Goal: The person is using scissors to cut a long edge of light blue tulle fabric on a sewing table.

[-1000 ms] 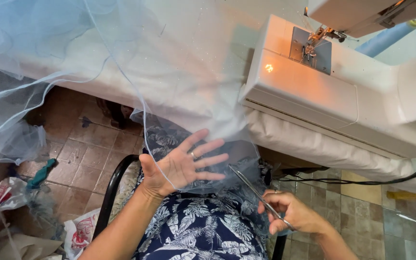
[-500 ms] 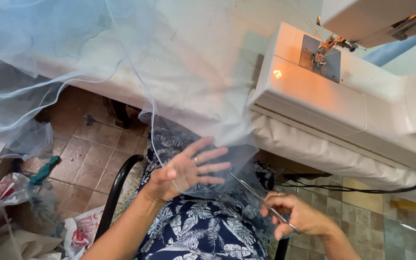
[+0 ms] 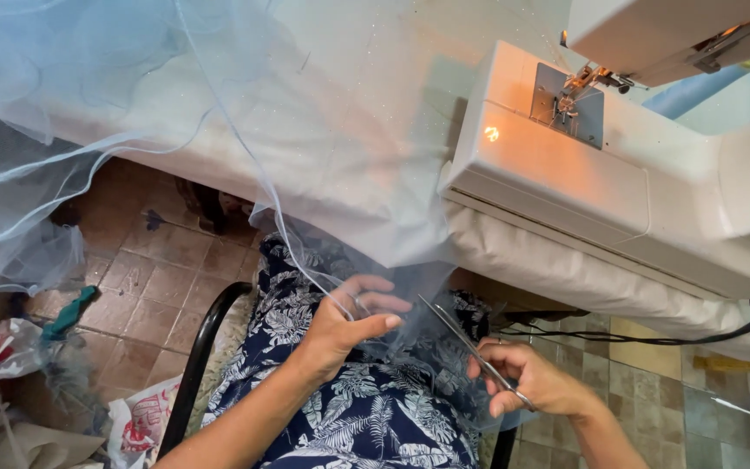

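Sheer pale blue tulle fabric [image 3: 219, 130] spreads over the table and hangs down into my lap. My left hand [image 3: 349, 326] pinches a fold of that tulle above my knees, fingers closed on it. My right hand [image 3: 536, 382] grips metal scissors [image 3: 462, 339], whose blades are open and point up-left toward the pinched fabric. A white sewing machine [image 3: 618, 174] stands on the table at the right, its small lamp lit and its needle area at the upper right.
The table edge is covered in white cloth [image 3: 566, 269]. A black cable [image 3: 653, 334] runs under the machine. The black chair frame [image 3: 206, 347] curves at my left. Bags and fabric scraps [image 3: 19, 382] lie on the brown tiled floor.
My left hand was spread open under the tulle; now its fingers have closed on a fold. The scissors have risen toward that fold.
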